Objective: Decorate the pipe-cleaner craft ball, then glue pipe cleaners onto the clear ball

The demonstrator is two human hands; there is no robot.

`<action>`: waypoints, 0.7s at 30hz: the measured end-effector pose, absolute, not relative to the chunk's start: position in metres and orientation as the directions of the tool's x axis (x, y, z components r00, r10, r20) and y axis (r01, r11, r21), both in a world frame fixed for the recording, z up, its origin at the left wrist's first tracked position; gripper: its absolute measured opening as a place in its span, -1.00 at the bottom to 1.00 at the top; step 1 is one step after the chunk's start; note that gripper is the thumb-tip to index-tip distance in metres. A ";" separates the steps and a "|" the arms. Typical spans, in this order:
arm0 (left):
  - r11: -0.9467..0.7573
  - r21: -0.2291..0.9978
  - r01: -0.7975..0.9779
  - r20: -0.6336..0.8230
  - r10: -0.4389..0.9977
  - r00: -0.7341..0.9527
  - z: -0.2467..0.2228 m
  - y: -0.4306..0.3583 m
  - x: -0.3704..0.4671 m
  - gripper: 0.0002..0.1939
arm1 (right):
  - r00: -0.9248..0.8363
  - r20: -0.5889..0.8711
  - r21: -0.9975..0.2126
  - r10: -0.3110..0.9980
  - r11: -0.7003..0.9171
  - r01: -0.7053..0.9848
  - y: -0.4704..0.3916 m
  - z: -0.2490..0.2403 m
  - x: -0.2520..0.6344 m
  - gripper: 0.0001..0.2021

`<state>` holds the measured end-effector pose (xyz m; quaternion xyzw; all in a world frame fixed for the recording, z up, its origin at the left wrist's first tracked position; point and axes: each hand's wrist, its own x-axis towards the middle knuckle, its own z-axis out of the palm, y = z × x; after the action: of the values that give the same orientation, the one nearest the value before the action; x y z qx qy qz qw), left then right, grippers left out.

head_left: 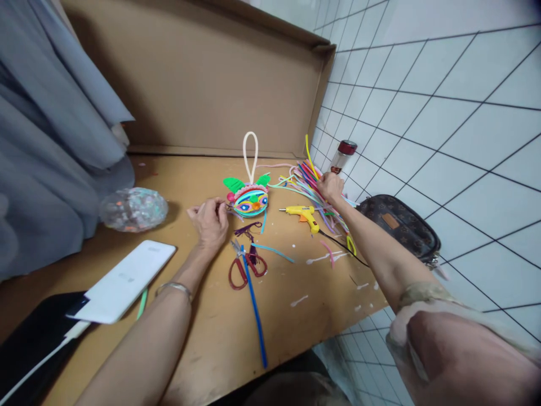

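Observation:
A colourful lion-face ornament [250,202] with green ears and a cream loop [251,152] lies towards the back of the table. At its left side is my left hand [208,221], its fingers pinched together; what they hold is too small to make out. My right hand [331,187] is closed on a bundle of multicoloured pipe cleaners [302,179], with a yellow one [310,153] sticking up beside it. Just left of my right forearm lies a yellow glue gun [305,216]. Red-handled scissors [239,272] lie in front of the ornament, across a blue pipe cleaner [256,316].
On the left are a clear bag of scraps [135,210] and a white phone-like device [127,282] with a cable. A jar with a red lid [343,155] and a brown patterned pouch [397,225] stand by the tiled wall. Cardboard [203,79] closes off the back.

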<state>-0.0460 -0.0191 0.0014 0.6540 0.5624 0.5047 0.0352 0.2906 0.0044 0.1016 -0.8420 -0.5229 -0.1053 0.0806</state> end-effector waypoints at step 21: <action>-0.372 0.623 0.688 0.610 0.782 -0.130 0.002 -0.019 -0.046 -0.88 | 0.584 0.142 -0.087 0.799 -0.578 0.812 -0.011 0.089 0.352 -0.67</action>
<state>-0.0463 -0.0194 0.0023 0.6579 0.5585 0.5030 0.0465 0.3516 -0.0106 0.0892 -0.8871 -0.4540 -0.0436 0.0716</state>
